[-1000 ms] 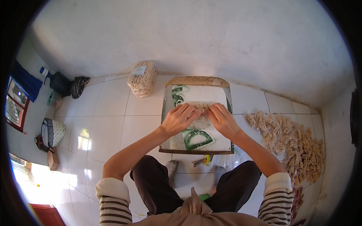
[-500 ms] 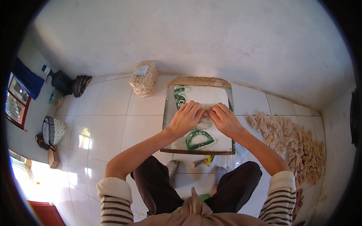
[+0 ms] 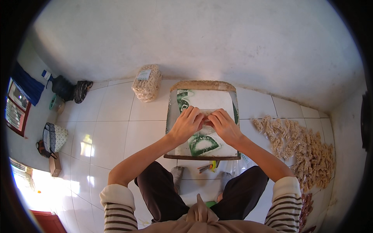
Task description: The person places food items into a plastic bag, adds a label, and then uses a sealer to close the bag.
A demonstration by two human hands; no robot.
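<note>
My left hand (image 3: pixel 189 123) and my right hand (image 3: pixel 222 126) meet above a low worn table (image 3: pixel 184 151) with a white and green printed sheet (image 3: pixel 219 97) on its top. The fingers of both hands are bent and pinched together, nearly touching. Between them is a small clear plastic bag (image 3: pixel 207 111), mostly covered by the fingers. What the bag contains is hidden from here.
A tall clear pack of beige twisted snacks (image 3: pixel 147 87) stands on the tiled floor by the wall. Many bagged beige snacks (image 3: pixel 307 151) are heaped at the right. Small tools (image 3: pixel 208 167) lie between my feet. A white patterned basket (image 3: pixel 56 136) stands far left.
Both hands stay pinched over the table, and their fingertips have shifted slightly toward me and to the left. The view has tilted a little.
</note>
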